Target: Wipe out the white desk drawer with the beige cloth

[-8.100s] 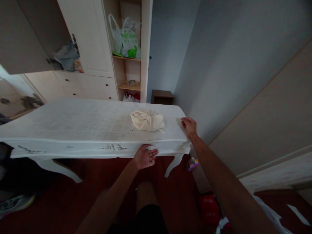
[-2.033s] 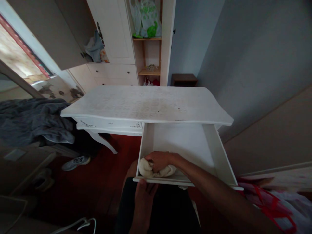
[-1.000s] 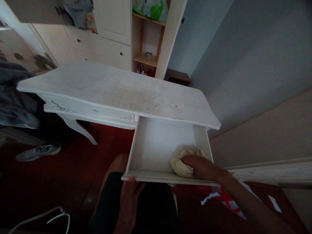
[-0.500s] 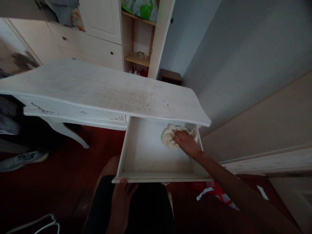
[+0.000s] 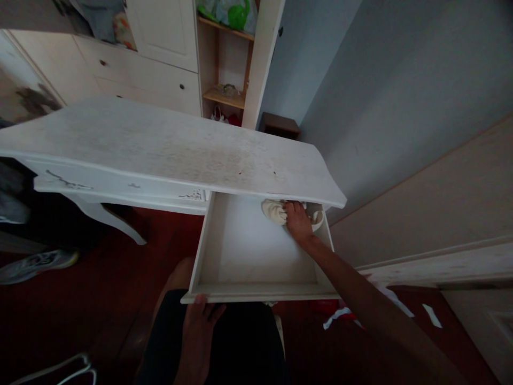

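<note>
A white drawer [image 5: 256, 256] is pulled out from the right side of a white table [image 5: 160, 139]. Inside it, near the back right, lies a bunched cream cloth [image 5: 274, 212]. My right hand [image 5: 298, 220] is closed over the cloth and presses it against the drawer's bottom; part of the cloth is hidden under the fingers. At the drawer's front left corner, my left hand [image 5: 200, 326] grips the lower edge of the drawer front, with the thumb on the front's top and the fingers partly hidden beneath.
A grey wall [image 5: 385, 107] stands close on the right. Behind the table is a white cabinet [image 5: 160, 75] with open shelves. A shoe [image 5: 40, 266] lies on the red floor at left. Red and white material [image 5: 340, 315] lies below the drawer at right.
My right hand has slid the cloth toward the back of the drawer and a little left. My left hand stays at the drawer's front corner.
</note>
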{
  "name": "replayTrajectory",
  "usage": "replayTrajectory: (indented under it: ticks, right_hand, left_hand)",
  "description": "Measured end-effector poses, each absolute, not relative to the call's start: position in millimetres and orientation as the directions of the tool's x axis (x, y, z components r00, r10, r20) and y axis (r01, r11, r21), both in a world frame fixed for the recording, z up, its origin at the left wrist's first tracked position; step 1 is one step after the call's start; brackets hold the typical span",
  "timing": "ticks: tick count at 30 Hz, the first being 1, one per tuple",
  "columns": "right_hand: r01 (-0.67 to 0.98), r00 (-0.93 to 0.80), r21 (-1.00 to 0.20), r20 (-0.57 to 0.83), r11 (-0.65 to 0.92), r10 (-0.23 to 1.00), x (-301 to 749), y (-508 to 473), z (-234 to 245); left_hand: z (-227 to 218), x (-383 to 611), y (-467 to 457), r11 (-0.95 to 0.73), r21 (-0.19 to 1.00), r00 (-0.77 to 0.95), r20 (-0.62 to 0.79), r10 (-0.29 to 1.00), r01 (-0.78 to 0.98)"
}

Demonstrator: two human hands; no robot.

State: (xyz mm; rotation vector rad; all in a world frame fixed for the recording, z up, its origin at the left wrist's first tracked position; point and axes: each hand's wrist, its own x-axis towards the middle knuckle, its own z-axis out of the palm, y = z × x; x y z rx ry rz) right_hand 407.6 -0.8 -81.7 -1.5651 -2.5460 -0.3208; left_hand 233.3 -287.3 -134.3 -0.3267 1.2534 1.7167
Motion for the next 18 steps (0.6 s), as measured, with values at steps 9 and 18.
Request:
replayTrajectory:
  ticks: [9, 18]
  right_hand:
    - [0.863, -0.490, -0.055, 0.156, 0.503, 0.858, 350.7, -28.6, -76.5]
    - [0.716, -0.679, -0.154, 0.069, 0.681, 0.731, 247.4, -45.9, -71.1]
  left_hand:
    - [-135.4, 237.3, -289.3, -0.026, 0.601, -0.515, -0.661, 0.546, -0.799]
    - [-134.3, 236.8, -290.3, -0.019, 0.595, -0.504, -0.663, 0.554, -0.803]
